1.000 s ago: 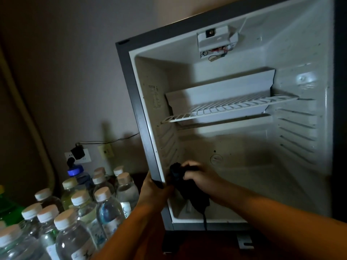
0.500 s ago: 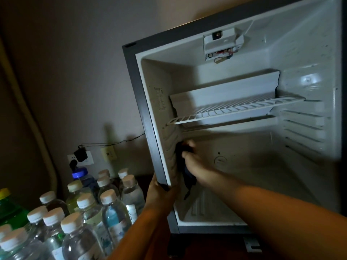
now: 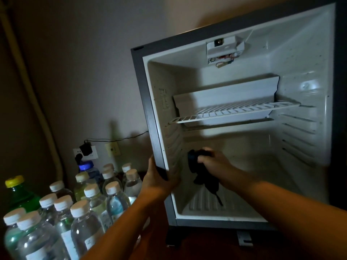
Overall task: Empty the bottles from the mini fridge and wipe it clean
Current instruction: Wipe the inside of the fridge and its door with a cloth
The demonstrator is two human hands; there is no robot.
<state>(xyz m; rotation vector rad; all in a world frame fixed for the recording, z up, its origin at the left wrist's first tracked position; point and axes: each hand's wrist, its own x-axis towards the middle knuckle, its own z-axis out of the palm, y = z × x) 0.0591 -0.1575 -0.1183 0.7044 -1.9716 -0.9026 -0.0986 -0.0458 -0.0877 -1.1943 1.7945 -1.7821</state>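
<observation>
The mini fridge stands open with a white interior and holds no bottles. A wire shelf crosses its upper half. My left hand grips the fridge's left front edge near the bottom. My right hand is inside the lower compartment and grips a dark cloth, held near the ribbed left inner wall; part of the cloth hangs down. Several water bottles with white caps stand in a cluster at the lower left, outside the fridge.
A green bottle with a yellow cap and a blue-capped bottle stand among the cluster. A wall socket with a black plug and its cable sit behind the bottles. A control box hangs from the fridge ceiling.
My right hand with the cloth rose from the lower front corner up the left inner wall, then shifted slightly right and deeper. My left hand kept its hold on the fridge edge.
</observation>
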